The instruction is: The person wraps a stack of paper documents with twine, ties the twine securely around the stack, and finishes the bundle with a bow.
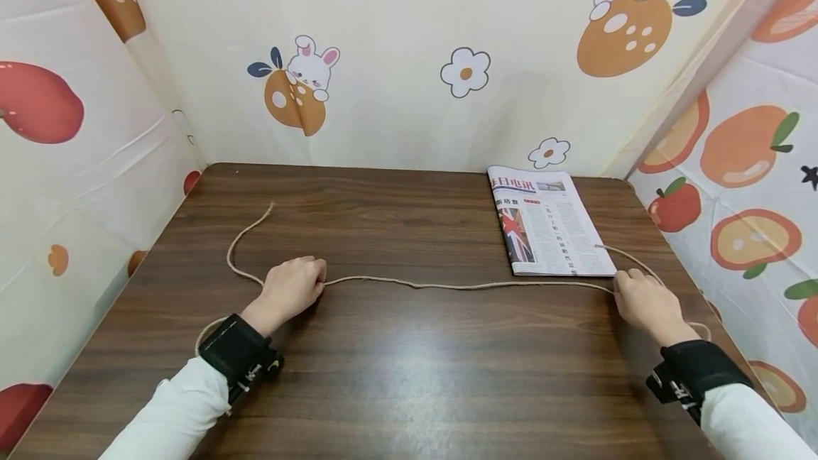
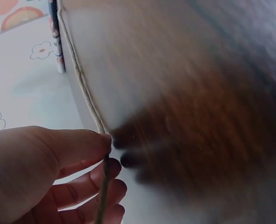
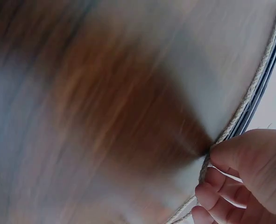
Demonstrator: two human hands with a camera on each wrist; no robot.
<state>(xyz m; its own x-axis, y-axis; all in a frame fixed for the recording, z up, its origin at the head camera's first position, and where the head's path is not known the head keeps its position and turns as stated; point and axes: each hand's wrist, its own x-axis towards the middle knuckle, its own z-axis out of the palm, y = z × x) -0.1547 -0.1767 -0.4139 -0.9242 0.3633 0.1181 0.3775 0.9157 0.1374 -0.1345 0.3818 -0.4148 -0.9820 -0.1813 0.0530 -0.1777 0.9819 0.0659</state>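
Observation:
A thin beige rope [image 1: 447,286] stretches nearly straight across the brown table between the two hands. The left hand [image 1: 291,289] pinches it between thumb and fingers, as the left wrist view shows. From there a loose end curves up toward the back left, and another part loops beside the left wrist. At the right, the right hand [image 1: 647,304] pinches the rope too, just in front of the newspaper. Thumb and fingertips meet on the rope [image 3: 243,105] in the right wrist view. Its other end lies over the newspaper's right edge, with a loop beyond the right wrist.
A folded newspaper [image 1: 552,226] lies at the back right of the table [image 1: 409,375]. Printed fabric walls [image 1: 396,55] rise along the back and both sides. Black bands with cameras wrap both wrists.

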